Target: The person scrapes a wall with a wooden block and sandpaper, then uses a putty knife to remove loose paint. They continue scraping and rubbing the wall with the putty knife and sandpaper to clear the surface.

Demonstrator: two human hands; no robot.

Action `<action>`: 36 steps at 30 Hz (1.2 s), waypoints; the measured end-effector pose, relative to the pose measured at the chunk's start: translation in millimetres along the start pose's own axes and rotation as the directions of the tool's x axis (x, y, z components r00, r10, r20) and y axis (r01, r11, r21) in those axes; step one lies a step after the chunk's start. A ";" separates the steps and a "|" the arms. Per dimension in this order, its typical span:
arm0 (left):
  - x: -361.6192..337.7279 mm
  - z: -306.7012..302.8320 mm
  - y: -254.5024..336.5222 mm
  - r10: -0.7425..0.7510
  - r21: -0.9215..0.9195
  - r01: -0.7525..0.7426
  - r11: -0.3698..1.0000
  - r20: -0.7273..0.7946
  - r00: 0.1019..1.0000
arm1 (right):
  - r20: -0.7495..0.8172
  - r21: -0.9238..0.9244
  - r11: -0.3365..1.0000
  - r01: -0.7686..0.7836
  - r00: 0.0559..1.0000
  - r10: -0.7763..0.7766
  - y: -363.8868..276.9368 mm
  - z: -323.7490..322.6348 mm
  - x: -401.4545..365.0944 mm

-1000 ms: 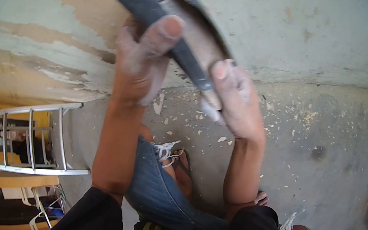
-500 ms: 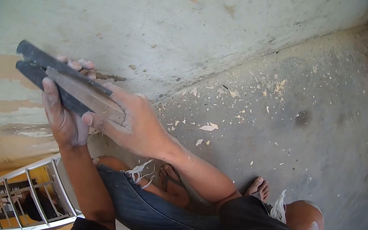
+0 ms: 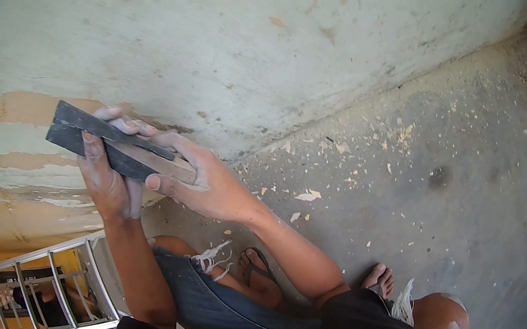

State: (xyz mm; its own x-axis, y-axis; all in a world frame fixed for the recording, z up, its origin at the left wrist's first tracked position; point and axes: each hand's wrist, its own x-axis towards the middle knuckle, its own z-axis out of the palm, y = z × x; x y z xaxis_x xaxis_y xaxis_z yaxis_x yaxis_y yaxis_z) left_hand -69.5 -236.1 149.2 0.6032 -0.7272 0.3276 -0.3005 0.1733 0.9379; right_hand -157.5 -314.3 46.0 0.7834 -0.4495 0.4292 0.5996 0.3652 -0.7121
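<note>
In the head view both my hands hold a wooden block (image 3: 180,170) wrapped in dark sandpaper (image 3: 69,126), close in front of the wall. The sandpaper's two long edges fold over the block's upper face and cover most of its far part. My left hand (image 3: 107,191) grips it from below, its dusty thumb pressing on the paper and its fingertips showing beyond the far edge. My right hand (image 3: 214,188) is closed round the near end, where bare wood shows between thumb and fingers. White dust coats the fingers of both hands.
The pale green wall (image 3: 181,32) has peeled, brownish patches (image 3: 32,108). Paint flakes (image 3: 308,195) litter the grey concrete floor (image 3: 371,189). At lower left stands a metal ladder (image 3: 55,262). My sandalled feet (image 3: 256,271) and bent knees are below.
The flaps of sandpaper, which stood apart with wood visible between them, now lie folded together over the block. Hands and block appear slightly lower and further right in view.
</note>
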 end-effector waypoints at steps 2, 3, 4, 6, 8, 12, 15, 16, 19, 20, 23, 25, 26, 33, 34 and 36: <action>-0.3 3.9 2.8 0.000 0.062 0.002 0.998 -0.041 0.999 | -0.062 -0.094 0.989 0.110 0.991 -0.116 -1.6 2.0 3.4; -0.8 7.0 3.8 0.001 -0.005 -0.001 1.000 0.019 1.000 | -0.046 -0.093 0.987 0.129 0.990 -0.134 -5.7 2.4 1.6; -1.4 8.9 4.0 0.005 -0.070 0.001 0.998 0.080 0.997 | -0.010 0.128 0.991 -0.040 0.999 0.041 -15.5 1.6 -1.6; -5.1 8.4 2.8 -0.026 0.019 0.027 0.999 -0.042 0.999 | 0.086 0.329 0.921 -0.207 0.978 0.189 -23.8 2.5 -5.2; -7.6 8.9 4.4 -0.005 -0.092 0.007 0.996 0.021 1.000 | 0.157 0.449 0.857 -0.252 0.967 0.203 -25.2 6.7 -5.4; 4.0 -5.4 4.3 0.153 -0.231 -0.094 0.968 0.251 0.956 | 0.353 0.407 0.816 -0.412 0.894 0.276 -17.0 7.2 -8.4; 6.2 -4.1 7.3 0.191 -0.378 -0.051 0.924 0.343 0.920 | 0.354 0.435 0.833 -0.342 0.915 0.192 -1.8 12.3 -9.6; 6.9 -4.4 5.4 0.200 -0.367 -0.066 0.928 0.339 0.920 | 0.369 0.435 0.833 -0.341 0.912 0.181 -2.4 11.4 -9.4; 6.1 -4.2 0.9 0.238 -0.403 -0.078 0.912 0.363 0.901 | 0.386 0.491 0.781 -0.387 0.900 0.203 -3.0 8.0 -9.6; 3.8 -1.4 1.3 0.202 -0.364 -0.079 0.928 0.312 0.928 | 0.401 0.487 0.782 -0.390 0.895 0.197 -4.4 7.9 -9.1; -1.6 10.6 11.2 0.049 -0.251 -0.006 0.968 0.166 0.985 | 0.313 0.470 0.786 -0.401 0.908 0.277 -3.2 -0.6 -8.3; 0.1 17.7 15.0 0.013 -0.203 0.000 0.979 0.062 0.998 | 0.215 0.360 0.857 -0.369 0.927 0.308 -13.0 -4.7 -7.4; 1.1 18.6 16.3 -0.027 -0.158 0.021 0.987 -0.039 0.999 | 0.103 0.245 0.909 -0.338 0.941 0.322 -20.9 -6.6 -6.0; 1.5 13.7 8.6 -0.004 0.159 0.030 0.987 -0.160 0.987 | 0.007 -0.144 0.956 -0.254 0.966 0.257 -24.6 -40.7 -5.4; 1.1 14.1 8.7 -0.030 0.197 0.058 0.979 -0.143 0.989 | 0.005 -0.148 0.955 -0.257 0.965 0.261 -24.6 -40.6 -5.0; 3.5 16.8 8.7 -0.008 0.202 0.040 0.979 -0.158 0.987 | -0.051 -0.159 0.968 -0.196 0.980 0.191 -25.7 -37.6 -3.9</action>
State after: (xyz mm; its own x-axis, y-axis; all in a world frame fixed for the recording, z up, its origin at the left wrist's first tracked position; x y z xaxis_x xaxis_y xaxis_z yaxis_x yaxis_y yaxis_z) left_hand -82.4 -248.3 156.6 0.7147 -0.6145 0.3339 -0.4189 0.0061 0.9080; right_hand -182.1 -352.5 41.7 0.8741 -0.4123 0.2568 0.4003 0.3119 -0.8617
